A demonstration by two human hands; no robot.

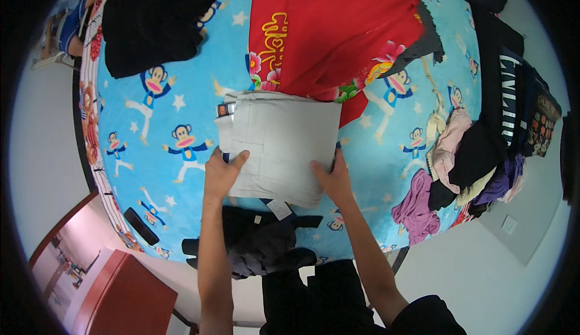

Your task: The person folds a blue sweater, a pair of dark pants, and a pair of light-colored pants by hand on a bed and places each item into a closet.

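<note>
Folded light grey trousers [284, 144] lie as a flat, roughly square bundle on the blue bedspread. A dark label shows at their upper left corner. My left hand [223, 173] grips the left edge, thumb on top and fingers underneath. On the opposite edge my right hand [333, 178] has the same hold, its fingers mostly hidden below the cloth. Just beyond the bundle, touching its far edge, spreads a red flowered cloth [332, 33]. Dark clothing [260, 241] with a white tag lies at the near side, partly behind my left forearm.
The blue bedspread [139, 154] has cartoon monkeys on it. Black clothing [154, 24] lies at the far left, and a black phone [141, 226] near the left front edge. Several crumpled clothes [453, 148] are heaped at right. A person's bare leg [75, 45] shows beyond the far left edge.
</note>
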